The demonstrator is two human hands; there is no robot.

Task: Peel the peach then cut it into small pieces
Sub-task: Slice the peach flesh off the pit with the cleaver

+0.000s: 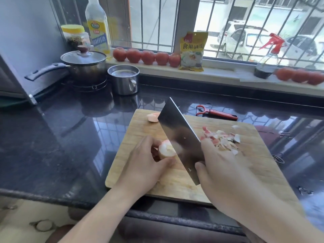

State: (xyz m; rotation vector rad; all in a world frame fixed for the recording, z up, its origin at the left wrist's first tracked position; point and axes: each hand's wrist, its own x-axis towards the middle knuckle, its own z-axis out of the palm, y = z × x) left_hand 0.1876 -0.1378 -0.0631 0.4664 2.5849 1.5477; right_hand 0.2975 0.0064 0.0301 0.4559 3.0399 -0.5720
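A peeled peach (166, 149), pale with pink patches, sits on the wooden cutting board (254, 171). My left hand (145, 165) holds it from the left, fingers and thumb curled round it. My right hand (226, 169) grips the handle of a broad steel cleaver (180, 137), whose blade stands tilted against the peach's right side. A cut-off peach piece (152, 117) lies at the board's far edge, partly behind the blade. A pile of peach peelings (222, 139) lies on the board's right part. The cleaver's handle is hidden in my hand.
A red peeler (217, 113) lies on the dark counter (61, 137) behind the board. A steel cup (124, 79) and a lidded saucepan (84, 65) stand at the back left. Tomatoes (147, 57), a packet (192, 51), bottles and a spray bottle (268, 62) line the windowsill.
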